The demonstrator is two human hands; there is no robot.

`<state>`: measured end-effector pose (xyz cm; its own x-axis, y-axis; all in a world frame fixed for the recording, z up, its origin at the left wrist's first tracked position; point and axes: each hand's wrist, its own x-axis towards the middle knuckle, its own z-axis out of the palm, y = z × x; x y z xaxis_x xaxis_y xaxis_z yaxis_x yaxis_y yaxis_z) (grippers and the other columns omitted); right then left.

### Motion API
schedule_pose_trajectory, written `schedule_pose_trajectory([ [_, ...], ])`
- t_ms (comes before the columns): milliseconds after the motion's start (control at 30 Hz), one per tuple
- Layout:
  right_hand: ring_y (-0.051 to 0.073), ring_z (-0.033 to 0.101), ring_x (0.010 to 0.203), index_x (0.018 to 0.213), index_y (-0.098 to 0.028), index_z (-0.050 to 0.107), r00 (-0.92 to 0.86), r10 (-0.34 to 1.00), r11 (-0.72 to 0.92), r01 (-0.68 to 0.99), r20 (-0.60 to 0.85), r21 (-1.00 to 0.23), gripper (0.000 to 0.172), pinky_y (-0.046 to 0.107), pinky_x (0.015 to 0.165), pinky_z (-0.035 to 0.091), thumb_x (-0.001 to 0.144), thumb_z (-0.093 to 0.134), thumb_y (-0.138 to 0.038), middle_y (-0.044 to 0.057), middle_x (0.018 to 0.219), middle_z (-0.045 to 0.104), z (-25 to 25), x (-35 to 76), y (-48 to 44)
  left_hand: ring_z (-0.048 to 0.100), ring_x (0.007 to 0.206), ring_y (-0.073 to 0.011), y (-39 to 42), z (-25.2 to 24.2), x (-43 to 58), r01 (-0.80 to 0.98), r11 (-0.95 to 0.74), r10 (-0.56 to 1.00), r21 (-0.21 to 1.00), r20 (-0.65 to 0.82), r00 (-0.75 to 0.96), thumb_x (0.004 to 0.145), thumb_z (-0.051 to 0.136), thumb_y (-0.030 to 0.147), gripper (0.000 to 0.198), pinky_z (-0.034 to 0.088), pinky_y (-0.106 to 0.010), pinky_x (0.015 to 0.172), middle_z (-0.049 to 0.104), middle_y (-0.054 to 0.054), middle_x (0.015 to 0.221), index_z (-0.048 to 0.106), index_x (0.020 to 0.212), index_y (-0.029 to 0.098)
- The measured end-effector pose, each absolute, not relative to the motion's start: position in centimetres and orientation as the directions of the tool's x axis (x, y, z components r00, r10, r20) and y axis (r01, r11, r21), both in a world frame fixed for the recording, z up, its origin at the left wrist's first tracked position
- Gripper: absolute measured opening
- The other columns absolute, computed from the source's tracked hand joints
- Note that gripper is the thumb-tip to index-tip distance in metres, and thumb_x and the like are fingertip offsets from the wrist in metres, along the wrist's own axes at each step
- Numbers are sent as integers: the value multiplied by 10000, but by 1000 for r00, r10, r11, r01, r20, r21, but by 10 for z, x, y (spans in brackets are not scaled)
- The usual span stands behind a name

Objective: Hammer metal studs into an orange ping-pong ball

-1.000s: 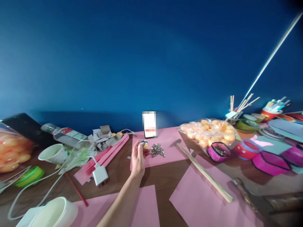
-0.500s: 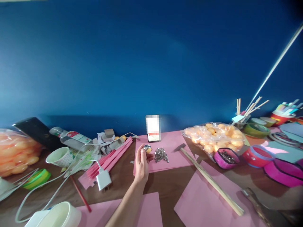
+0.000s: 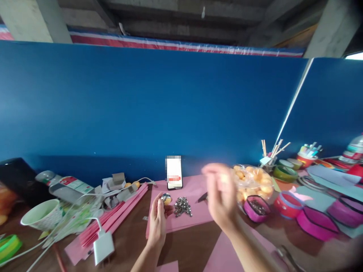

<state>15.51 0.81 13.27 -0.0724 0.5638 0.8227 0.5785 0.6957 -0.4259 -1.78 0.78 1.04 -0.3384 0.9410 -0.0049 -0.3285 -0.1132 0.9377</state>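
My left hand is closed around a small orange ball, which looks partly covered in shiny silver pieces. Just right of it, a heap of small shiny metal pieces lies on the pink paper. My right hand is raised over the paper's right side, its bent fingers smeared by motion; whether it holds anything cannot be made out. Behind that hand the dark head of a hammer shows, its handle mostly hidden by my hand and forearm.
A phone stands against the blue partition. To the right are a bag of orange balls and a pink bowl of dark bits. At left lie a bottle, a paper cup, cables and a white charger.
My right hand has come into view from the right, in front of the hammer. The camera has tilted up and turned right. My left hand still holds the ball beside the heap.
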Motion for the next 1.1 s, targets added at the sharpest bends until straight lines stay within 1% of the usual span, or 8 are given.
schedule_pose_trajectory([
  [100,149,609,770,999,-146,599,-216,804,536,667,554,-518,240,252,685,485,886,389,-128,69,870,647,86,146,39,618,628,-142,8,9,-18,-309,-107,938,945,-7,-347,748,516,517,513,518,-306,616,652,-61,883,491,1154,204],
  [167,156,620,777,946,-150,628,-250,888,429,752,385,-500,263,246,703,475,862,388,-81,71,871,663,55,143,48,621,643,-147,8,8,-18,-318,-95,937,943,-23,-348,750,514,515,494,517,-297,601,649,-56,867,507,1132,201],
  [300,166,595,919,1007,-156,631,-342,904,417,839,257,-349,324,231,765,439,822,404,-16,87,989,655,31,142,50,619,629,-147,9,7,-17,-342,-87,940,936,-37,-340,735,529,513,483,514,-292,586,653,-55,824,543,1078,174],
  [433,166,596,845,925,-175,650,-450,859,504,826,243,-252,288,225,676,415,855,388,-77,71,882,670,50,152,47,609,626,-134,12,4,-17,-359,-85,934,929,-51,-353,735,524,515,437,506,-282,570,656,-57,895,562,1018,184],
  [567,149,591,596,739,-206,670,-502,865,476,829,-17,-295,121,210,496,342,751,554,-174,22,682,661,68,171,45,601,618,-124,14,2,-17,-382,-86,927,920,-67,-370,750,524,496,394,502,-283,596,650,-46,856,557,985,182],
  [667,133,569,514,707,-232,686,-554,809,460,804,-196,-377,107,200,429,287,675,611,-163,-1,625,650,68,176,42,602,638,-125,14,2,-17,-374,-95,930,923,-51,-364,760,519,485,373,502,-285,621,639,-44,832,564,957,172],
  [933,125,599,639,878,-175,648,-443,891,425,734,101,-529,201,202,547,359,854,450,-204,30,792,682,70,163,45,611,649,-133,14,2,-16,-376,-130,934,918,-14,-357,758,521,486,436,512,-309,622,649,-63,900,541,1078,191],
  [1100,164,617,804,962,-183,618,-427,880,468,701,210,-537,198,247,671,438,853,453,-187,58,917,669,68,151,40,634,776,-154,10,13,-19,-564,-73,985,823,-29,-170,757,591,339,484,512,-325,735,655,-57,944,472,1217,243],
])
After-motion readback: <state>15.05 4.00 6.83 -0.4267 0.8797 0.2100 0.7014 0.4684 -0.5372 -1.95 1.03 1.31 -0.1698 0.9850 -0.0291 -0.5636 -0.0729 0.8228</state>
